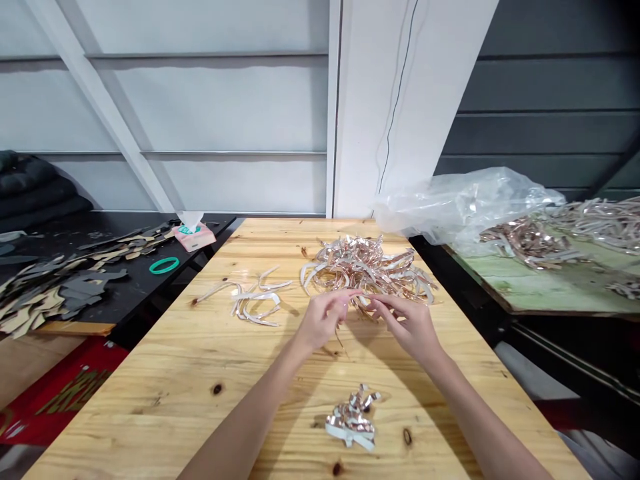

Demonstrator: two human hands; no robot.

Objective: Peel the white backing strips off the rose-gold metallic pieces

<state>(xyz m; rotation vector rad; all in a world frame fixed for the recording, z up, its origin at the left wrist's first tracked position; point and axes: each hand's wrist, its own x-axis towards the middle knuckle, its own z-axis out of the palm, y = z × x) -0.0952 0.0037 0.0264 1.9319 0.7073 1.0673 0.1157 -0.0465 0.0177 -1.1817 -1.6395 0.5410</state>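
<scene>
A thin strip [341, 343], narrow and shiny, is between my two hands, above the middle of the wooden table [200, 400]. Its held part seems to run left to right, roughly in line with the table's far edge, while a loose tail hangs below my left hand [324, 320] and slants back towards me. My left thumb and forefinger are pressed together on it. My right hand [413, 327] is just beside, thumb and forefinger closed in what looks like a pinch on the same piece, though the strip is so fine there that I cannot tell exactly where each grip falls. Both hands are equally near it.

Just past my fingertips, towards the far edge, lies a big tangled pile [370, 263] of rose-gold and white strips; my hands overlap its near side in view. A few loose strips [267, 297] lie left of my left hand, towards the table's left edge. A small heap [351, 419] sits between my forearms, towards the near edge.

Beyond the table's left edge, a black table [143, 297] carries a tissue box [195, 238] and a green ring [158, 272]. Beyond the right edge, a clear plastic bag [465, 203] and more strips [533, 243] lie on a green board [485, 277].
</scene>
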